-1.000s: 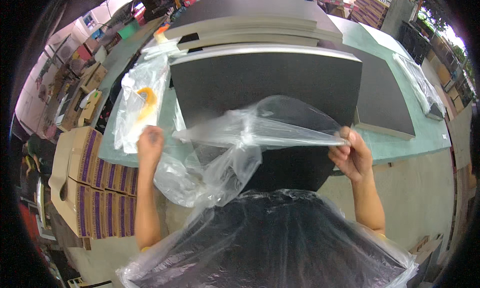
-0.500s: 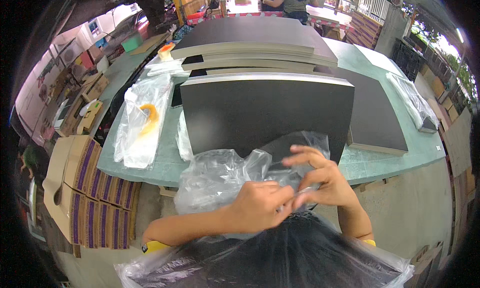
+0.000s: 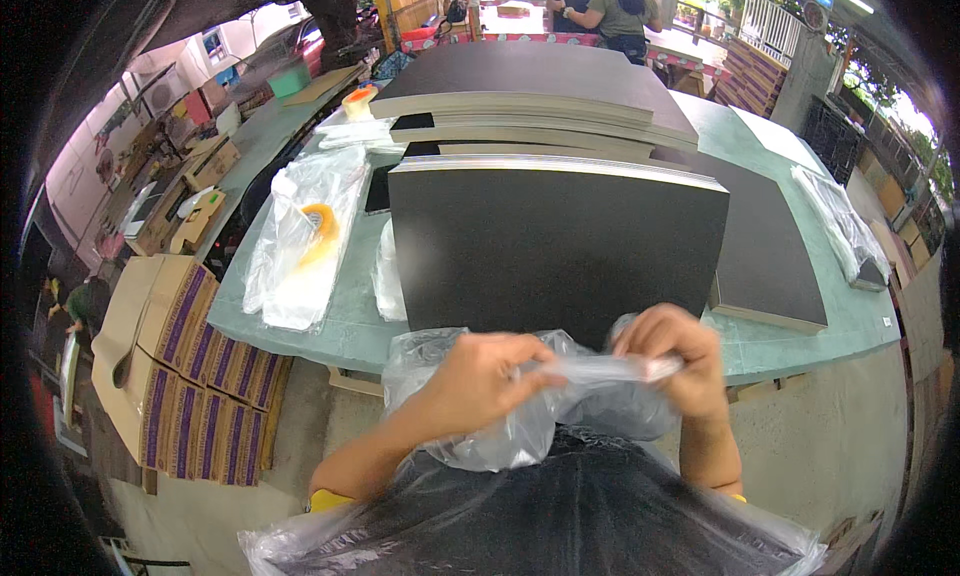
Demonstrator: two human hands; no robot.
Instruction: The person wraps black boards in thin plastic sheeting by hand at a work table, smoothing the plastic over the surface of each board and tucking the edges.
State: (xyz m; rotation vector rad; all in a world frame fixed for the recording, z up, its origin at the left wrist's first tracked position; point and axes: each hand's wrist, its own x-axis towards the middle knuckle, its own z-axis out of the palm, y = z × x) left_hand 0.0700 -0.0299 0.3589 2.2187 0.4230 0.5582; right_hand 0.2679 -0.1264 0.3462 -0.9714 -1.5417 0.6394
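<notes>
Crumpled clear film (image 3: 592,369) between hands (image 3: 478,381) (image 3: 684,361)

Left hand (image 3: 492,376) pinched | right hand (image 3: 682,360) curled (blurred) | left forearm (image 3: 378,444) slanting inward | right forearm (image 3: 710,454) upright

The loose plastic film (image 3: 480,438) I'm gripping looks thin, glossy and crinkled, much like the clear sheeting (image 3: 560,516) shining over black at my front. The black boards (image 3: 560,241) look smooth and matt with a faint sheen, my green desk (image 3: 862,321) dull, the bags (image 3: 292,294) shiny plastic, and the cartons (image 3: 140,351) plain matt cardboard.
</notes>
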